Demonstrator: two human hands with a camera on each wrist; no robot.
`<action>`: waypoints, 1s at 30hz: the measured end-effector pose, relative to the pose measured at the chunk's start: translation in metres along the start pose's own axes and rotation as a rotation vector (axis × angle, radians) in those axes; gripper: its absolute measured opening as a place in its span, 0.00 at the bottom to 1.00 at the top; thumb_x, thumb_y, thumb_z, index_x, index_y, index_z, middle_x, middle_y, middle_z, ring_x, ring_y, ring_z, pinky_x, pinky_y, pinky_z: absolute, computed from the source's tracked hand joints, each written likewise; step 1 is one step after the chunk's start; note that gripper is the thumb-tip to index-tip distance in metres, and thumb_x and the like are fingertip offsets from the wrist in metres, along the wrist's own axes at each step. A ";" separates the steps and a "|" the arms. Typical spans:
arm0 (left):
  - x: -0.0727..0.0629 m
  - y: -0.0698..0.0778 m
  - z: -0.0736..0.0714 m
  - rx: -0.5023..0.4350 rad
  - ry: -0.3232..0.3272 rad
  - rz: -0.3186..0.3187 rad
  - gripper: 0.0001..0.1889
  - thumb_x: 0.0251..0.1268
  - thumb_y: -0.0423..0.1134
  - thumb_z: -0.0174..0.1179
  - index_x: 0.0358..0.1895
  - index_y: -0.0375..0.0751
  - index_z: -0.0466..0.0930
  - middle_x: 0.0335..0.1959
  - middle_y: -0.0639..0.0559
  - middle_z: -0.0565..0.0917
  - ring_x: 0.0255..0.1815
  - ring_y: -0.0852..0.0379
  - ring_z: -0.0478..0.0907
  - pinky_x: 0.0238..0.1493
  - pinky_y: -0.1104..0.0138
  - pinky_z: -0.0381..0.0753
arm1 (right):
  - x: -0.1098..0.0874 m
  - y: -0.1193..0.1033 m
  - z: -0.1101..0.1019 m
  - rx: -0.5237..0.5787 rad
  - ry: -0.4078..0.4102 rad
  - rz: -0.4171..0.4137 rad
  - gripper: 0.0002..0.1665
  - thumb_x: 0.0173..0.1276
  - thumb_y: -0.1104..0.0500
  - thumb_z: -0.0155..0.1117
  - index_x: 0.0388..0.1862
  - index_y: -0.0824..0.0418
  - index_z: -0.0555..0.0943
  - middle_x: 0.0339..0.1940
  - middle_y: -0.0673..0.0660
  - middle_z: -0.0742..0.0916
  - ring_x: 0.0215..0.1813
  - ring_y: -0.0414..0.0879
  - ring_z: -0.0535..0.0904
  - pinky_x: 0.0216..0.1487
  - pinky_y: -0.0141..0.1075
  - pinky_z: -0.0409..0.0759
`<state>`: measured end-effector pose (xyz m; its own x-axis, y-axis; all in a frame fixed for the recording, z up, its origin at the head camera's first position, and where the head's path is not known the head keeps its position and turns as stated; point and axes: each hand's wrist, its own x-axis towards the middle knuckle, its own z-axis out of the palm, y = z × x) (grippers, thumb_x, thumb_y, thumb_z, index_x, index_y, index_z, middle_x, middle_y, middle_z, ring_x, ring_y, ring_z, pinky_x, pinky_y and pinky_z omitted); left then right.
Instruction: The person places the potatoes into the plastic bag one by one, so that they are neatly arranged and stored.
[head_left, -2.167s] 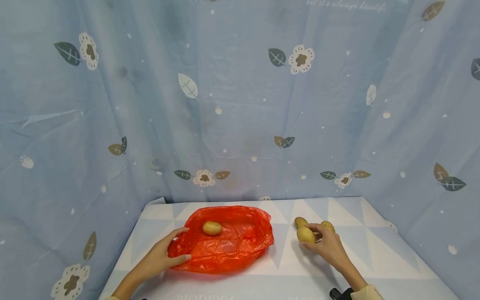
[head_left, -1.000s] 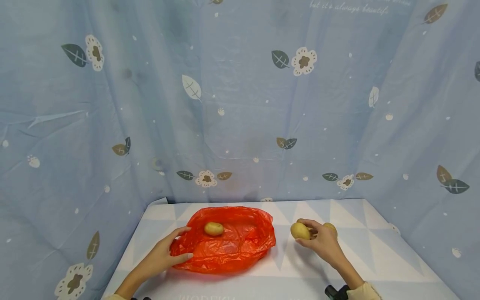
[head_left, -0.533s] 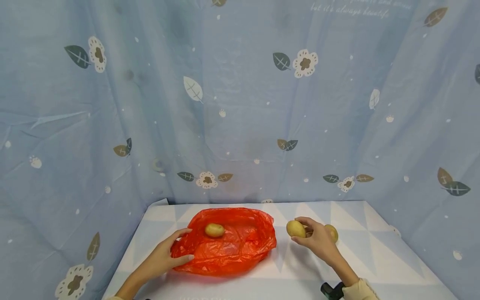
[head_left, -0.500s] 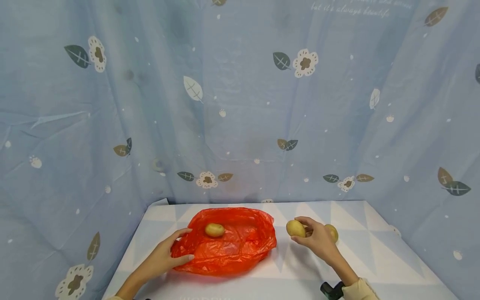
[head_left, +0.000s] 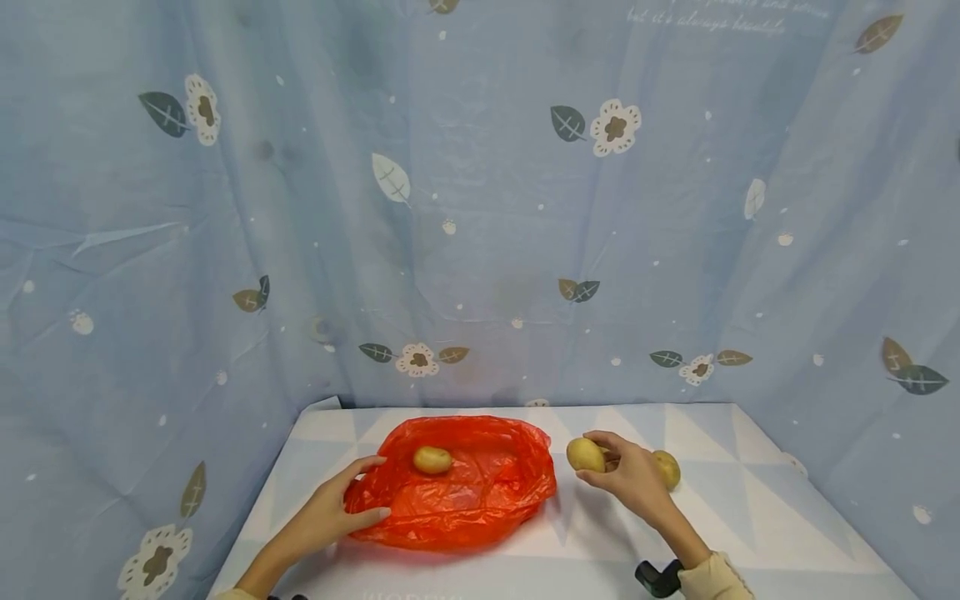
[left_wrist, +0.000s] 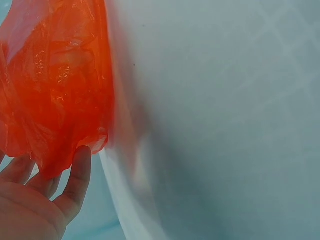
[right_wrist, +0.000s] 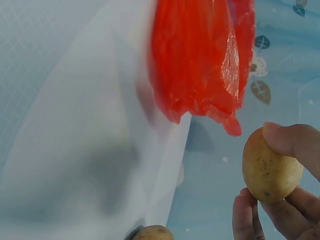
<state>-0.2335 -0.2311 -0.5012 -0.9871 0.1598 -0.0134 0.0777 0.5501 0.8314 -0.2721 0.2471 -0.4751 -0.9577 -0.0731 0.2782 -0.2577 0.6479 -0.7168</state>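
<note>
In the head view a red plastic bag (head_left: 457,521) lies mouth-up on the table, with one yellowish potato (head_left: 432,460) inside. My left hand (head_left: 330,512) grips the bag's left end, thumb at the near rim and fingers toward the far rim. To the right of the bag, my right hand (head_left: 633,479) holds another potato (head_left: 585,455) between thumb and fingers, above the table. The right wrist view shows this held potato (right_wrist: 270,167) apart from the bag (right_wrist: 200,65). Just behind my right hand a potato (head_left: 666,471) rests on the table; the hand hides what lies behind it.
The white and pale blue patterned table (head_left: 757,517) meets a blue floral curtain (head_left: 495,208) at the back and sides. A black device (head_left: 657,577) sits at my right wrist, beside the cream sleeve (head_left: 716,577).
My right hand has lifted its potato and carried it left toward the bag. A potato seen earlier behind that hand is now covered. My left hand stays at the bag.
</note>
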 end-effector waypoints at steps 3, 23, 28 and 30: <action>0.002 0.001 0.002 0.000 -0.005 -0.001 0.41 0.55 0.50 0.78 0.72 0.55 0.70 0.70 0.41 0.73 0.60 0.44 0.77 0.53 0.51 0.86 | 0.001 -0.002 0.002 0.011 0.000 0.000 0.35 0.51 0.54 0.87 0.59 0.55 0.84 0.51 0.58 0.89 0.41 0.44 0.86 0.38 0.33 0.85; 0.007 -0.002 0.004 -0.042 -0.022 0.011 0.40 0.56 0.49 0.78 0.72 0.54 0.70 0.70 0.41 0.72 0.62 0.43 0.76 0.52 0.51 0.86 | 0.007 -0.023 0.025 0.045 -0.038 -0.031 0.33 0.50 0.58 0.87 0.57 0.54 0.85 0.46 0.52 0.89 0.38 0.41 0.83 0.39 0.32 0.84; 0.009 0.000 0.005 -0.041 -0.016 0.006 0.40 0.55 0.50 0.78 0.72 0.56 0.70 0.70 0.42 0.73 0.62 0.43 0.77 0.52 0.52 0.86 | 0.008 -0.026 0.030 0.029 -0.024 -0.076 0.33 0.50 0.57 0.87 0.56 0.54 0.85 0.46 0.50 0.90 0.38 0.40 0.84 0.39 0.32 0.84; 0.010 0.001 0.006 -0.037 -0.018 0.007 0.40 0.55 0.50 0.78 0.72 0.56 0.70 0.70 0.42 0.72 0.62 0.43 0.76 0.53 0.52 0.86 | 0.008 -0.027 0.031 0.004 -0.014 -0.093 0.33 0.49 0.55 0.88 0.56 0.52 0.86 0.44 0.48 0.90 0.38 0.39 0.84 0.39 0.33 0.84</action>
<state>-0.2422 -0.2246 -0.5039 -0.9838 0.1785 -0.0172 0.0792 0.5187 0.8513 -0.2767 0.2054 -0.4727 -0.9313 -0.1432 0.3348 -0.3459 0.6350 -0.6907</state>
